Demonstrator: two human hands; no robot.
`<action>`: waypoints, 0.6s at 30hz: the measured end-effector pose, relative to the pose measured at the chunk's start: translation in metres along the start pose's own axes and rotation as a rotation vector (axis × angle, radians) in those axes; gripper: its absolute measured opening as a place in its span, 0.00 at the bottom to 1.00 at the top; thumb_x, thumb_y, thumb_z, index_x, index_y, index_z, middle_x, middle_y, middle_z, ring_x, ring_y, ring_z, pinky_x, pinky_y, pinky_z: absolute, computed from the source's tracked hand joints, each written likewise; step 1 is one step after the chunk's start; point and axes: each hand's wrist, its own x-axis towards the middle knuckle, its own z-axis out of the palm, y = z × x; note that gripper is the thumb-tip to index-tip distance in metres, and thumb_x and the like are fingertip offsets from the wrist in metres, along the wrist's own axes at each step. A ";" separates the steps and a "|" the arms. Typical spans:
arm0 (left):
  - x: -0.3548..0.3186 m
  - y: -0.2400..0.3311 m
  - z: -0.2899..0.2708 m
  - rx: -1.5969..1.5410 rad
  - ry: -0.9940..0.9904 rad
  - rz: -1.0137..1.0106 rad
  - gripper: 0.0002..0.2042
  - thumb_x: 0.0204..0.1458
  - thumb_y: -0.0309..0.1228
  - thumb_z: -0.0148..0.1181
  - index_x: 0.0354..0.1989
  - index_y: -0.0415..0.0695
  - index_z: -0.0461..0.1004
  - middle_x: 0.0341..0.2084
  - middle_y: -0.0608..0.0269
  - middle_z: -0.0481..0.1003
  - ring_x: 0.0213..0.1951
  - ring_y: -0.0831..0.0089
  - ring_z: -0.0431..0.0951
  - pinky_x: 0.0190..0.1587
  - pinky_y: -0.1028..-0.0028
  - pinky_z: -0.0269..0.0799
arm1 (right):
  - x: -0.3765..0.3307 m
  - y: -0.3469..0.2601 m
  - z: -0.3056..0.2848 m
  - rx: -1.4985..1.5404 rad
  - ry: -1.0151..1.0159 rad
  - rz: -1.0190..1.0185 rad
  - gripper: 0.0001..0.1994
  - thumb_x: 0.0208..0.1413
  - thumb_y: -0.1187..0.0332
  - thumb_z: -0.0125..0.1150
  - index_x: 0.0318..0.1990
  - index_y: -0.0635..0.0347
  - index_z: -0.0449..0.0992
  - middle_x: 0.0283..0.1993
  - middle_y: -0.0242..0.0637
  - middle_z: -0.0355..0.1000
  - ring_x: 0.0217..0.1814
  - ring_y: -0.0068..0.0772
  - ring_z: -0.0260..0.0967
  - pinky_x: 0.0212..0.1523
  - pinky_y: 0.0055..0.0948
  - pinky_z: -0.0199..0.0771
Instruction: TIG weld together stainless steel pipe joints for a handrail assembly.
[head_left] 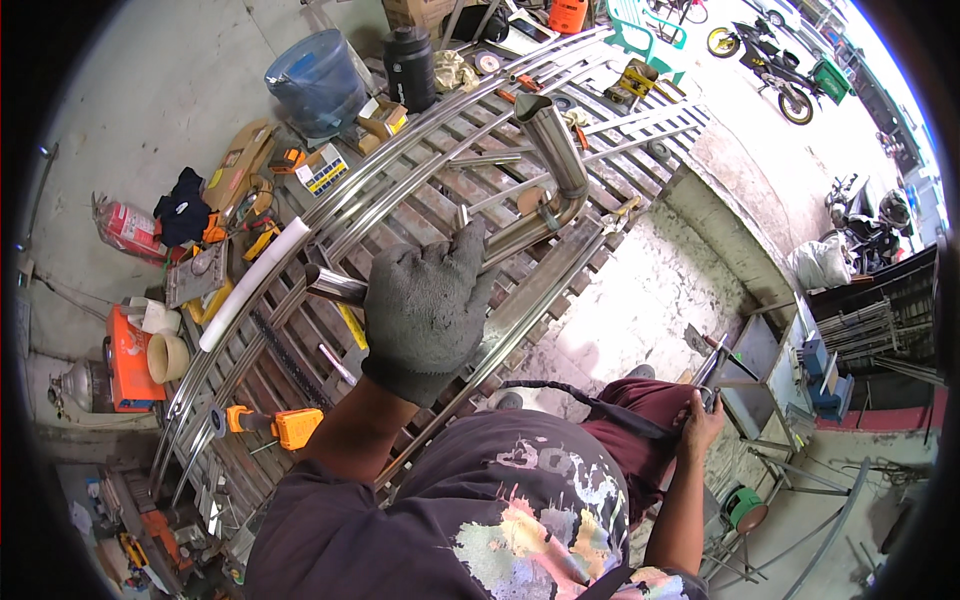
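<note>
My left hand (425, 310), in a dark grey work glove, is closed over a shiny bent metal pipe (560, 155). One end of this pipe sticks out left of the glove; the other side runs right, then elbows away to an open, angled end. A slatted metal workbench (470, 195) lies beneath it. My bare right hand (700, 430) is off to the right, beyond the bench edge, closed around a slim handheld tool (709, 368) with a dark grip and a pale narrow front. Its exact kind is unclear.
Long metal tubes (385, 160) line the bench's far side. An orange cordless grinder (290, 428) lies near its left end. Behind stand a blue tub (315, 85) and a black jug (408, 70). A metal frame (770, 370) with a blue vise (825, 380) stands right; motorcycles (770, 70) are outside.
</note>
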 end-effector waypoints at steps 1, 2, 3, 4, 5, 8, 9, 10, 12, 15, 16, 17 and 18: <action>0.000 -0.001 0.001 0.001 0.002 0.001 0.18 0.57 0.34 0.63 0.55 0.43 0.75 0.31 0.59 0.81 0.35 0.59 0.81 0.47 0.61 0.69 | -0.001 0.000 0.001 0.002 0.001 -0.001 0.19 0.63 0.71 0.64 0.58 0.63 0.67 0.24 0.31 0.69 0.15 0.22 0.64 0.14 0.24 0.65; 0.000 -0.002 0.004 0.000 0.018 0.000 0.18 0.57 0.35 0.63 0.55 0.44 0.75 0.30 0.60 0.81 0.34 0.59 0.81 0.48 0.61 0.69 | -0.004 -0.003 0.004 0.000 0.016 0.000 0.19 0.63 0.71 0.64 0.58 0.63 0.67 0.24 0.31 0.69 0.15 0.22 0.64 0.14 0.24 0.65; -0.001 -0.003 0.007 0.001 0.033 -0.001 0.18 0.58 0.35 0.63 0.55 0.44 0.75 0.30 0.60 0.81 0.34 0.59 0.80 0.49 0.61 0.68 | -0.005 -0.005 0.006 -0.001 0.031 0.001 0.19 0.63 0.71 0.64 0.58 0.63 0.67 0.24 0.31 0.69 0.15 0.22 0.64 0.14 0.24 0.65; -0.001 -0.005 0.008 0.003 0.036 -0.001 0.18 0.58 0.35 0.63 0.55 0.44 0.75 0.30 0.60 0.81 0.34 0.59 0.80 0.49 0.61 0.68 | -0.005 -0.005 0.008 0.002 0.029 0.000 0.19 0.63 0.71 0.64 0.58 0.63 0.67 0.24 0.31 0.69 0.15 0.22 0.64 0.14 0.24 0.65; -0.002 -0.006 0.010 -0.029 0.037 0.006 0.17 0.57 0.35 0.63 0.54 0.44 0.75 0.29 0.61 0.81 0.33 0.58 0.80 0.48 0.60 0.69 | -0.005 -0.005 0.007 0.000 0.033 0.012 0.19 0.63 0.71 0.64 0.58 0.63 0.67 0.24 0.31 0.69 0.15 0.22 0.64 0.14 0.24 0.65; -0.003 -0.007 0.017 -0.159 0.040 -0.003 0.14 0.58 0.34 0.63 0.51 0.43 0.75 0.27 0.61 0.79 0.30 0.59 0.78 0.43 0.61 0.70 | -0.001 0.000 0.003 -0.011 0.038 0.031 0.21 0.62 0.69 0.66 0.60 0.63 0.67 0.24 0.32 0.69 0.15 0.23 0.65 0.14 0.25 0.66; -0.003 -0.008 0.019 -0.260 0.040 -0.023 0.13 0.58 0.32 0.62 0.49 0.42 0.76 0.25 0.60 0.78 0.28 0.61 0.77 0.39 0.62 0.71 | 0.001 0.001 0.001 -0.026 0.039 0.037 0.23 0.62 0.69 0.67 0.62 0.62 0.67 0.24 0.32 0.70 0.15 0.23 0.65 0.14 0.26 0.66; -0.004 -0.007 0.018 -0.267 0.043 -0.019 0.13 0.58 0.32 0.62 0.49 0.42 0.76 0.25 0.60 0.78 0.28 0.61 0.77 0.39 0.62 0.71 | 0.002 0.001 -0.001 -0.026 0.046 0.033 0.23 0.62 0.69 0.67 0.62 0.62 0.67 0.24 0.32 0.70 0.15 0.23 0.65 0.14 0.26 0.66; -0.006 -0.002 0.012 -0.787 -0.147 -0.248 0.08 0.59 0.30 0.60 0.43 0.40 0.75 0.22 0.65 0.73 0.24 0.74 0.72 0.30 0.71 0.68 | -0.001 -0.003 0.004 -0.004 0.039 0.004 0.22 0.62 0.69 0.65 0.60 0.64 0.67 0.25 0.32 0.69 0.16 0.22 0.65 0.14 0.24 0.66; -0.022 -0.010 0.040 -1.160 -0.173 -0.490 0.06 0.61 0.30 0.58 0.40 0.41 0.74 0.21 0.72 0.69 0.24 0.85 0.66 0.27 0.80 0.63 | 0.002 -0.003 0.008 -0.050 0.011 -0.029 0.23 0.62 0.69 0.66 0.62 0.63 0.66 0.25 0.32 0.69 0.16 0.22 0.65 0.15 0.24 0.67; -0.027 -0.014 0.041 -1.172 -0.171 -0.482 0.06 0.61 0.30 0.58 0.40 0.41 0.74 0.21 0.72 0.69 0.24 0.85 0.66 0.27 0.80 0.63 | 0.003 -0.002 0.014 -0.024 0.003 -0.030 0.25 0.62 0.67 0.68 0.63 0.60 0.67 0.25 0.32 0.70 0.16 0.22 0.66 0.15 0.26 0.67; -0.029 -0.016 0.044 -1.285 -0.216 -0.599 0.06 0.62 0.32 0.59 0.40 0.42 0.75 0.21 0.75 0.69 0.24 0.86 0.65 0.27 0.82 0.62 | 0.008 0.005 0.014 -0.021 -0.012 -0.043 0.25 0.62 0.67 0.68 0.64 0.60 0.66 0.25 0.32 0.71 0.16 0.22 0.66 0.15 0.26 0.67; -0.033 -0.019 0.048 -1.395 -0.263 -0.720 0.07 0.63 0.33 0.59 0.39 0.43 0.75 0.22 0.77 0.69 0.24 0.88 0.65 0.27 0.83 0.61 | 0.017 0.016 0.016 -0.020 -0.031 -0.059 0.26 0.62 0.67 0.68 0.65 0.59 0.66 0.25 0.31 0.71 0.16 0.23 0.66 0.15 0.25 0.67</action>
